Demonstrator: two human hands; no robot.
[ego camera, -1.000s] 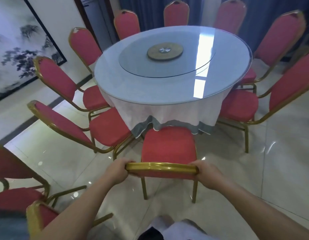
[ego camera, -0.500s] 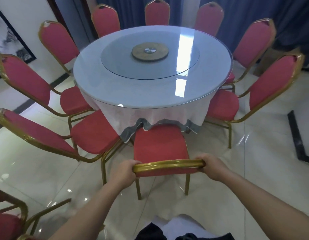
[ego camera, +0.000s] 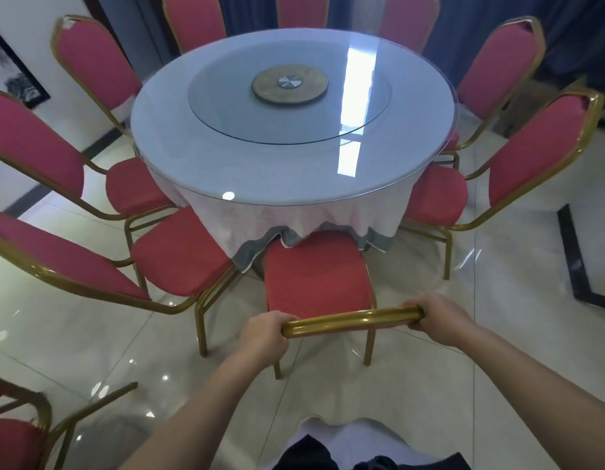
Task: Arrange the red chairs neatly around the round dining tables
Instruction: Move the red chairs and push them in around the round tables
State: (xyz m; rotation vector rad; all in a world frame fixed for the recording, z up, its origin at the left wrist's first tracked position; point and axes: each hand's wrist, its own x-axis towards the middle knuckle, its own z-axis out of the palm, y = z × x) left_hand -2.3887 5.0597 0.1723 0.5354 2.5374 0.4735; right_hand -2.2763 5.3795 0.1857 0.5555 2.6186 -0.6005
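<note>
A red chair [ego camera: 316,276] with a gold frame stands in front of me, its seat front tucked under the tablecloth of the round dining table [ego camera: 226,164]. My left hand [ego camera: 265,337] grips the left end of its gold top rail, and my right hand [ego camera: 442,320] grips the right end. Several other red chairs ring the table, one close on the left [ego camera: 179,252] and one on the right [ego camera: 436,195]. The table has a glass top with a glass turntable [ego camera: 289,84] in the middle.
Another red chair [ego camera: 13,442] stands apart at the bottom left behind me. The floor is glossy pale tile with a dark inlay strip [ego camera: 575,266] on the right. Blue curtains hang behind the table; a framed picture [ego camera: 13,79] is on the left wall.
The chair in my hands has moved forward, its seat now reaching under the tablecloth. My view has shifted closer to the table and to the right.
</note>
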